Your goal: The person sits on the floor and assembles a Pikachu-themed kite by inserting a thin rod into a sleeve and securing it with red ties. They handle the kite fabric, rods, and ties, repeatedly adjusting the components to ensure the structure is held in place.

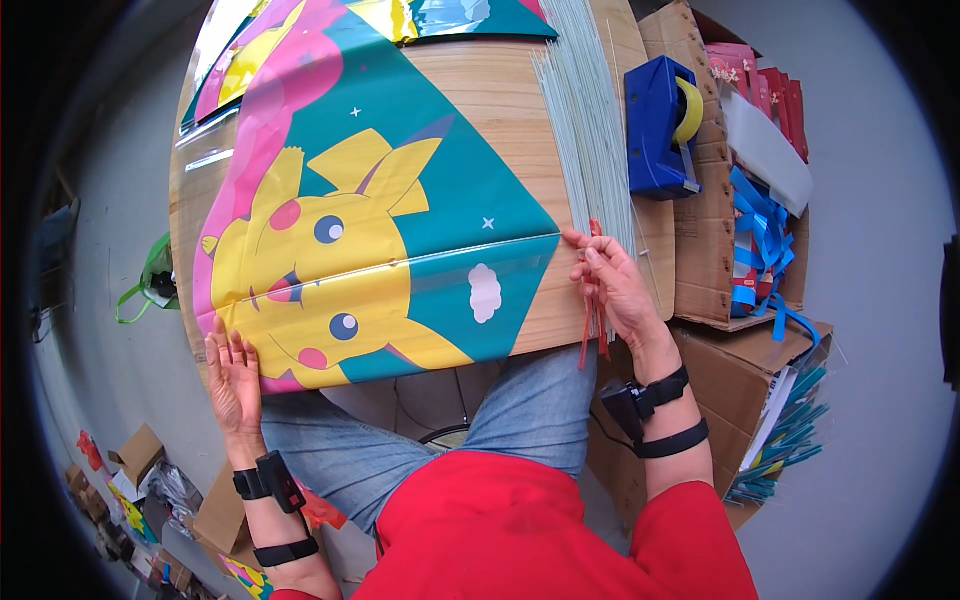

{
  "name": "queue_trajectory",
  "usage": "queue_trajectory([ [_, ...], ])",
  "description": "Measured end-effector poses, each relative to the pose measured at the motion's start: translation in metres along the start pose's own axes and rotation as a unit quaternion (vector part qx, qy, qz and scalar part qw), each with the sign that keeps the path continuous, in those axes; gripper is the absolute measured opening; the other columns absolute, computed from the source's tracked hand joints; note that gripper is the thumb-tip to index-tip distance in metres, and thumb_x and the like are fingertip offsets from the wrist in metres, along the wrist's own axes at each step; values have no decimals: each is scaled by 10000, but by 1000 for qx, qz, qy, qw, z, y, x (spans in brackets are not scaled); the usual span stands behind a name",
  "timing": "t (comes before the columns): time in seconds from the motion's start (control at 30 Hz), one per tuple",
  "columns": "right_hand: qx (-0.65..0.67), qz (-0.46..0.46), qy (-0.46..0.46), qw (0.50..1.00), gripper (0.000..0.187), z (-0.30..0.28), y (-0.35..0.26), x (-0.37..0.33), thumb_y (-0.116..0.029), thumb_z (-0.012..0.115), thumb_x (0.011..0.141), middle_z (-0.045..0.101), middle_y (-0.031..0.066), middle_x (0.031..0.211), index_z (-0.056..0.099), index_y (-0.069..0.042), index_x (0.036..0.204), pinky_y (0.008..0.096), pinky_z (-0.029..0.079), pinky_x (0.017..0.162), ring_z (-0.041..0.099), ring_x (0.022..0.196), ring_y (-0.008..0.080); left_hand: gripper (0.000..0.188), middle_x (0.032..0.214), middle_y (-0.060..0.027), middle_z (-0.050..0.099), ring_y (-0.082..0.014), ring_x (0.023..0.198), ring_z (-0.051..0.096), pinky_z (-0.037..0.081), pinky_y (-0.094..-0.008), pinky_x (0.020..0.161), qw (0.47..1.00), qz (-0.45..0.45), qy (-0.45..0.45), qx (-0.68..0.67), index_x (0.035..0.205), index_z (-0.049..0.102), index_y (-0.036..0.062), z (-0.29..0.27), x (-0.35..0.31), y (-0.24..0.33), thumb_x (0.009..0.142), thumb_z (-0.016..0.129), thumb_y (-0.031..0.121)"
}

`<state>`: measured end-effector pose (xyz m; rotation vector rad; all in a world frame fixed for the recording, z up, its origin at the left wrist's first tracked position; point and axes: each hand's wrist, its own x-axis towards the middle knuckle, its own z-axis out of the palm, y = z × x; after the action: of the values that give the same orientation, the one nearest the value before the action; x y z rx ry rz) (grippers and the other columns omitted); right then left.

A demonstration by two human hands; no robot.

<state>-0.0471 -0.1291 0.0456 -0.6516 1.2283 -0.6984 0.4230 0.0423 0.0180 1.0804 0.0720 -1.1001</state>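
A kite-like printed plastic sheet (pixel 450 170) lies on the wooden table, teal and pink with a yellow cartoon character. A thin, shiny straight line (pixel 440 258), perhaps a rod or clear strip, crosses it from side to side. At the sheet's lower left edge is my left hand (pixel 235 382), open, fingers stretched and fingertips by the line's left end. My right hand (pixel 622 288) is at the sheet's right corner, index finger reaching to the tip and fingers apart. Red strips (pixel 587 335) hang beside that hand; whether it touches them is unclear.
A bundle of thin pale rods (pixel 580 130) lies along the table's right side, beside a blue tape dispenser (pixel 655 130) with yellow tape. Cardboard boxes (pixel 695 255) stand at the right, holding blue ribbons (pixel 762 230) and red packets. More printed sheets (pixel 440 20) lie at the far edge.
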Motion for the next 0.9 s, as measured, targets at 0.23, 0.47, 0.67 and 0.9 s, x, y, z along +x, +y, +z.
queue_trajectory([
  [0.23, 4, 2, 1, 1000, 84, 0, -1, 0, -149, 482, 945, 509, 84, 1247, 466, -77, 985, 135, 410, 557, 531, 734, 33, 356, 1354, -9, 431, -128, 1074, 485, 408, -295, 926, 1000, -1, -6, 0, 1213, 483, 111, 1, 0, 0, 890, 588, 218],
  [0.47, 2, 5, 1, 1000, 90, 1, 0, 0, -152, 480, 946, 513, 83, 1245, 468, -76, 992, 139, 413, 563, 530, 736, 31, 356, 1354, -5, 431, -126, 1081, 480, 400, -296, 937, 1000, -2, -2, 0, 1214, 483, 113, 1, 0, 0, 891, 587, 219],
  [0.67, 6, 5, 2, 1000, 94, 1, -1, 0, -153, 480, 946, 514, 85, 1243, 467, -74, 996, 139, 413, 562, 536, 738, 32, 359, 1356, -2, 430, -126, 1081, 481, 397, -295, 940, 1000, -1, -5, 2, 1218, 482, 113, 1, 0, 0, 892, 586, 221],
  [0.9, 18, -24, 14, 999, 80, -2, -4, -8, -140, 499, 935, 508, 100, 1236, 490, -75, 982, 142, 406, 564, 531, 721, 33, 343, 1317, 5, 458, -110, 992, 503, 425, -267, 853, 1000, -5, -1, 1, 1202, 499, 100, 6, -1, -3, 891, 587, 217],
])
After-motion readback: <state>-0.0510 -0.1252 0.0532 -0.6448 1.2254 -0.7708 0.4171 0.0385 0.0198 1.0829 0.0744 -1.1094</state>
